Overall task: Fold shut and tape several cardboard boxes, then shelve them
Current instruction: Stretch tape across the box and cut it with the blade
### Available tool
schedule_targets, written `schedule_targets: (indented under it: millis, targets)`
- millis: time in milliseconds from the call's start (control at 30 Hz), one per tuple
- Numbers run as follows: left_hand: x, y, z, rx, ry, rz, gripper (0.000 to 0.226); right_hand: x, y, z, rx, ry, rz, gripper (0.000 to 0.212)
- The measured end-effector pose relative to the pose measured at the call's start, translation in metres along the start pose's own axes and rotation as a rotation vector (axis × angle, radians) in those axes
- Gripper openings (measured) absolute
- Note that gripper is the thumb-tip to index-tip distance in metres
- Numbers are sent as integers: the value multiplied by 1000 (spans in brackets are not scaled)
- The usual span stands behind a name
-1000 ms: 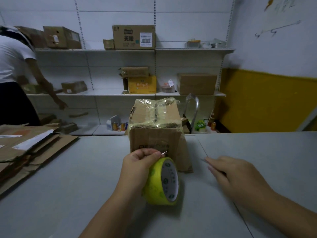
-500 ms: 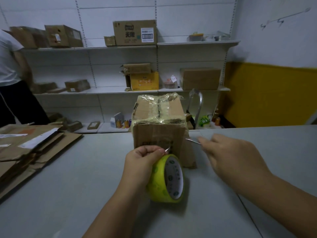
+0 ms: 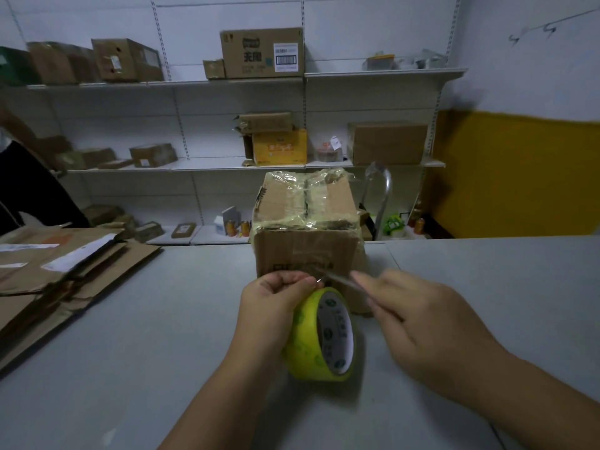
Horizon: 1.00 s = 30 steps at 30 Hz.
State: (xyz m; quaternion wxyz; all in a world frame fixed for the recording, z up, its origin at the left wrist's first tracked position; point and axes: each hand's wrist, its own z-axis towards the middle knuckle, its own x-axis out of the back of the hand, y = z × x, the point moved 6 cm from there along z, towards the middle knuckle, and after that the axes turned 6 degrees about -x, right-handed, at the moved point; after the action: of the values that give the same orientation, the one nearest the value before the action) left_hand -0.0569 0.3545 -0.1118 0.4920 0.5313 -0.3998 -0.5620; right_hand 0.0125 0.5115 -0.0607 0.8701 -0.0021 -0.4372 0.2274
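Observation:
A cardboard box (image 3: 305, 251), its top wrapped in clear tape, stands upright on the grey table (image 3: 130, 352) in front of me. My left hand (image 3: 272, 306) grips a yellow tape roll (image 3: 321, 339) standing on edge against the box's near face, with the fingertips pinched at the top of the roll. My right hand (image 3: 422, 323) holds a thin metal blade (image 3: 334, 277), whose tip points left and reaches the spot by my left fingertips. The strip of tape between roll and box is too clear to make out.
Flattened cardboard (image 3: 65, 264) is piled on the table's left side. White wall shelves (image 3: 194, 165) behind carry several boxes on each level. A person in dark trousers (image 3: 26, 190) stands at the far left. A metal trolley handle (image 3: 378, 196) rises behind the box.
My right hand has come up off the table and moved left with the blade, from right of the box to my left fingertips. The left hand and roll stayed put.

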Motion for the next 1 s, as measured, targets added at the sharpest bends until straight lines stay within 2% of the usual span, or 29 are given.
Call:
schedule_targets:
  millis: [67, 167, 267, 400, 500, 567, 633, 800, 867, 933, 1000]
  targets:
    - [0, 2, -1, -7, 0, 0, 6, -4, -25, 17, 54, -5, -134, 43]
    - [1, 3, -2, -4, 5, -13, 10, -7, -34, 33, 13, 21, -300, 42]
    - [3, 2, -2, 0, 23, 3, 15, -8, -20, 28, -50, -22, -382, 57]
    - [8, -2, 1, 26, 46, 34, 19, -5, 20, 12, -129, -123, -462, 46]
    - [8, -1, -2, 25, 36, 12, 19, -8, 57, -12, -226, -257, -397, 29]
    - [6, 1, -5, 5, 24, 4, 17, -3, 80, -27, -323, -226, -334, 30]
    - [7, 3, -7, -30, 37, 2, 19, -6, 101, -40, -383, -224, -373, 30]
    - [5, 14, -17, -237, -14, 231, 17, -25, 116, -58, -307, -198, -363, 33]
    - [4, 22, -21, -336, -28, 343, 15, -24, 112, -58, -334, -192, -310, 32]
    - [3, 31, -27, -469, -12, 491, 13, -17, 87, -53, -326, -228, -132, 52]
    - [4, 37, -30, -539, 36, 512, 13, -20, 39, -44, -212, -289, 126, 65]
